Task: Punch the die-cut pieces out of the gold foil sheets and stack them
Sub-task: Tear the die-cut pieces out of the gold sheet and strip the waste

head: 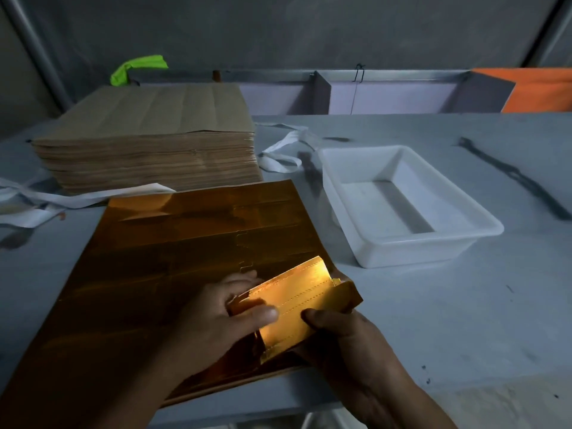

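Flat across lower left of frame, gold sheet [185, 258], bottom corner cut off. At its right edge, gold piece [297, 305], long axis rising toward upper right, pinched by left hand [223, 317] and right hand [349, 345]; fingers underneath hidden.

There is free room on the grey table [448, 320] right of the shiny gold foil sheet [173, 258], but a white plastic tub [402, 252] and a tall brown paper pile [145, 162] stand behind.
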Demonstrator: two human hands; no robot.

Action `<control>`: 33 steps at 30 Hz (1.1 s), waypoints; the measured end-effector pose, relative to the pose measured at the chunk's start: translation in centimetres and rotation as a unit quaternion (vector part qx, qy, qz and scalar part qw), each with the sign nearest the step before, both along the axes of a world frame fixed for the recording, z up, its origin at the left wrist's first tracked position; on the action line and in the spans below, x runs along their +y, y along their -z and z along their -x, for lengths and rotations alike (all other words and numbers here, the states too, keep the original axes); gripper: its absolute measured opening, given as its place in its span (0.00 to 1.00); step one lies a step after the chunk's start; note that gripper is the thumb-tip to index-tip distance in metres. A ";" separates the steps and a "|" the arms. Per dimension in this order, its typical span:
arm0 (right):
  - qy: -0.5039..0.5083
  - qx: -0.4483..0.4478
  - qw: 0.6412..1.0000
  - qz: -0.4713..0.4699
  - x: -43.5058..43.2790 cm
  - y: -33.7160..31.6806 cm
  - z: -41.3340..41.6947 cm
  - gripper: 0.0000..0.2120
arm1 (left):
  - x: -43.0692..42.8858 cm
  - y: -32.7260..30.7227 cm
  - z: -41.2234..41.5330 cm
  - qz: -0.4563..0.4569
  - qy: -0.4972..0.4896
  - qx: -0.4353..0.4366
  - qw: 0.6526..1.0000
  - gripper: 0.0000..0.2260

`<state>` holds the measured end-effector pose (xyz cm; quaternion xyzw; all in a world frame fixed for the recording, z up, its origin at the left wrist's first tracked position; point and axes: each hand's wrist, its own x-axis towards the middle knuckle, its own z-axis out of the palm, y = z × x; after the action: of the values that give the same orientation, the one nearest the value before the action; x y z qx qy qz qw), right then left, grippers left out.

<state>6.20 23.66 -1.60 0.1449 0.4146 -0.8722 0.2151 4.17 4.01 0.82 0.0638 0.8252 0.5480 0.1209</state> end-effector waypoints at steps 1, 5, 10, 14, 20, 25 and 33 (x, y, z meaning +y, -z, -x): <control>-0.003 0.000 1.000 -0.013 -0.1 -0.4 -0.1 0.17 | 0.0 0.4 0.4 -0.019 -0.023 -0.017 0.999 0.27; 0.025 0.001 0.996 -0.091 0.4 -1.0 0.1 0.13 | 0.4 1.0 0.8 -0.047 -0.084 -0.037 0.995 0.25; 0.090 -0.009 0.974 -0.209 1.4 -1.1 0.8 0.14 | 0.8 1.2 1.0 -0.092 -0.103 -0.065 0.988 0.21; 0.088 -0.004 0.970 -0.225 1.3 -0.9 0.9 0.15 | 1.1 1.6 1.1 -0.138 -0.156 -0.083 0.974 0.23; 0.101 -0.012 0.970 -0.222 1.4 -0.9 1.1 0.15 | -0.6 1.3 1.9 -0.204 -0.181 -0.073 0.959 0.29; 0.096 -0.003 0.955 -0.280 1.4 -0.8 1.2 0.17 | -0.6 1.2 2.3 -0.213 -0.202 -0.062 0.954 0.31; 0.083 0.020 0.951 -0.297 2.7 -1.0 1.3 0.12 | 0.5 0.5 2.4 -0.223 -0.199 -0.044 0.953 0.38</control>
<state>4.94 26.34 -0.60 0.2189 0.6457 -0.7270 0.0812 1.74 4.50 0.30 -0.1012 0.6721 0.7330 0.0283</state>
